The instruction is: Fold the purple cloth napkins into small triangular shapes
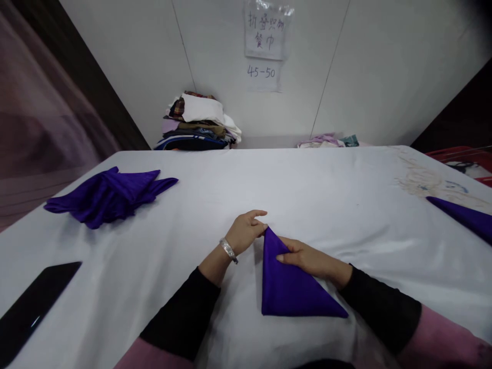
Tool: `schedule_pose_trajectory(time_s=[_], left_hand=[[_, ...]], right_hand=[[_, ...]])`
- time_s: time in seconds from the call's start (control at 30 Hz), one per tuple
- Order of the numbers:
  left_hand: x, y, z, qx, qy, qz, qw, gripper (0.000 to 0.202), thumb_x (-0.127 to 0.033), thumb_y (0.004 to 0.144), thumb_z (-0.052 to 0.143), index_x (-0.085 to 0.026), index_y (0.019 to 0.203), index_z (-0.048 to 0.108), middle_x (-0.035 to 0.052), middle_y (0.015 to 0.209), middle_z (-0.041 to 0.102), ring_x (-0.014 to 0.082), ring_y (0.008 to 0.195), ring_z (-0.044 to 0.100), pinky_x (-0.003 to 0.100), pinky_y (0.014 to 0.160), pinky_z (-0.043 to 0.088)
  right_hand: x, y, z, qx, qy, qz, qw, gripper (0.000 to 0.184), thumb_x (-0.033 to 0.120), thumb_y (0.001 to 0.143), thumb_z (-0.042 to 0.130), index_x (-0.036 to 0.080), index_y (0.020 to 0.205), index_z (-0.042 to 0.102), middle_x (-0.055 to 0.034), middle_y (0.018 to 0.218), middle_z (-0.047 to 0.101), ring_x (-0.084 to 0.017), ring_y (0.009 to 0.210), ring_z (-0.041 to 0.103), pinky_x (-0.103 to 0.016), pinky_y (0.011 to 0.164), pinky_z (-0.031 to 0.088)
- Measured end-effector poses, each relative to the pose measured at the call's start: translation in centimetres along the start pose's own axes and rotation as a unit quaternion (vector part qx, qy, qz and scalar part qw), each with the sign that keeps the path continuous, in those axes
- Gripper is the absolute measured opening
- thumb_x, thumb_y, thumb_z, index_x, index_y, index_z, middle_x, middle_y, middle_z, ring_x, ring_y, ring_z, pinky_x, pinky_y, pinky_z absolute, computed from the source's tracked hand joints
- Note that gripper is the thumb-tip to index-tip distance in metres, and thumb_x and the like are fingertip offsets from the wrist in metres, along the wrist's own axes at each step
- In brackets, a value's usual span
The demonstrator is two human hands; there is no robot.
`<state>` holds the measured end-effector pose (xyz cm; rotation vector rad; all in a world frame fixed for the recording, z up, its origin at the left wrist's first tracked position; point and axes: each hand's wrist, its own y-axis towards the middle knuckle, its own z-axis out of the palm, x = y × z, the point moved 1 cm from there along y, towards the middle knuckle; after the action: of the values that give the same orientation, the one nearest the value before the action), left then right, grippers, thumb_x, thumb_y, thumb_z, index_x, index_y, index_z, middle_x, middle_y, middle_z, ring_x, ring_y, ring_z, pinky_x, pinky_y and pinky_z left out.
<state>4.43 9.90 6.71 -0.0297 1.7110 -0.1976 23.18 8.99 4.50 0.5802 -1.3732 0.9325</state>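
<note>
A purple napkin (294, 289), folded into a triangle, is on the white-covered table with its point facing away from me. At that top point, my left hand (246, 231) pinches the corner between its fingertips, one finger stretched out above. My right hand (305, 256) grips the slanted edge, its thumb on top and the other fingers behind the cloth. The straight lower edge lies toward me.
A loose heap of purple cloths (111, 195) lies at the far left. Nearer is a black flat slab (36, 307). Another folded purple cloth (467, 218) rests at the right edge. Stacked clothes (202, 123) stand beyond the table (246, 174), before a wall with a paper sign (265, 36).
</note>
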Motion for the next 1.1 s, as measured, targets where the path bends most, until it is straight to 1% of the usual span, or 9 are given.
schedule_pose_trajectory(time_s=[0.1,0.27,0.4,0.53,0.7,0.83,1.0,1.1], left_hand=[[-0.1,-0.1,0.0,-0.01,0.007,0.003,1.0,0.037,-0.022,0.068,0.062,-0.013,0.104,0.059,-0.0058,0.053,0.057,0.0096,0.051,0.053,0.024,0.056,0.043],[-0.1,-0.1,0.2,-0.015,0.016,0.007,1.0,0.038,-0.022,0.069,0.061,-0.014,0.106,0.059,-0.003,0.059,0.062,0.0103,0.053,0.054,0.024,0.057,0.044],[0.2,-0.1,0.5,-0.013,0.009,0.018,1.0,0.04,-0.022,0.07,0.059,-0.013,0.109,0.057,-0.0031,0.059,0.061,0.01,0.052,0.053,0.024,0.055,0.044],[0.5,0.0,0.9,-0.016,-0.005,0.023,1.0,0.041,-0.022,0.072,0.057,-0.012,0.111,0.055,-0.0031,0.061,0.059,0.0096,0.051,0.051,0.023,0.051,0.043],[1.0,0.0,1.3,-0.041,0.006,0.058,0.997,0.038,-0.024,0.073,0.057,-0.017,0.111,0.056,-0.0027,0.066,0.06,0.01,0.055,0.053,0.022,0.053,0.044],[1.0,-0.1,1.7,-0.051,-0.032,0.04,0.997,0.039,-0.024,0.073,0.057,-0.015,0.111,0.055,-0.0027,0.067,0.058,0.0097,0.055,0.052,0.022,0.053,0.045],[0.9,-0.1,2.2,-0.076,-0.068,0.014,0.995,0.04,-0.023,0.072,0.057,-0.014,0.11,0.055,-0.0011,0.069,0.061,0.0115,0.059,0.056,0.023,0.055,0.047],[0.9,-0.1,2.3,-0.081,-0.078,0.007,0.994,0.04,-0.023,0.071,0.058,-0.014,0.11,0.055,-0.0007,0.071,0.061,0.0118,0.06,0.057,0.024,0.056,0.048]], right_hand=[[0.0,0.0,0.0,-0.011,-0.028,-0.012,0.999,0.053,0.025,0.081,0.057,0.027,0.132,0.043,-0.003,0.127,0.053,-0.021,0.111,0.05,-0.041,0.098,0.035],[0.1,0.0,0.0,-0.016,-0.037,-0.022,0.999,0.056,0.026,0.082,0.056,0.028,0.135,0.039,-0.0031,0.129,0.051,-0.021,0.11,0.05,-0.043,0.099,0.035],[0.1,0.1,0.0,-0.02,-0.04,-0.033,0.998,0.058,0.026,0.082,0.056,0.028,0.137,0.037,-0.0029,0.132,0.048,-0.022,0.116,0.046,-0.044,0.101,0.031],[-0.2,0.1,0.0,-0.019,-0.015,-0.025,0.999,0.058,0.026,0.081,0.059,0.029,0.136,0.038,-0.0034,0.132,0.048,-0.021,0.111,0.05,-0.042,0.099,0.034],[-0.5,0.1,-0.1,-0.02,0.033,-0.007,0.999,0.058,0.024,0.081,0.059,0.03,0.135,0.039,-0.0032,0.125,0.054,-0.02,0.102,0.056,-0.04,0.092,0.04],[-0.4,0.1,-0.1,-0.025,0.041,-0.009,0.999,0.06,0.022,0.08,0.059,0.03,0.136,0.038,-0.0032,0.125,0.054,-0.02,0.102,0.056,-0.039,0.092,0.041],[-0.5,0.2,-0.1,-0.033,0.042,-0.019,0.998,0.061,0.022,0.08,0.061,0.03,0.136,0.038,-0.0027,0.129,0.052,-0.021,0.108,0.053,-0.04,0.095,0.038],[-0.6,0.2,-0.2,-0.033,0.053,-0.018,0.998,0.06,0.023,0.079,0.061,0.03,0.135,0.039,-0.0027,0.126,0.054,-0.02,0.103,0.055,-0.039,0.094,0.039]])
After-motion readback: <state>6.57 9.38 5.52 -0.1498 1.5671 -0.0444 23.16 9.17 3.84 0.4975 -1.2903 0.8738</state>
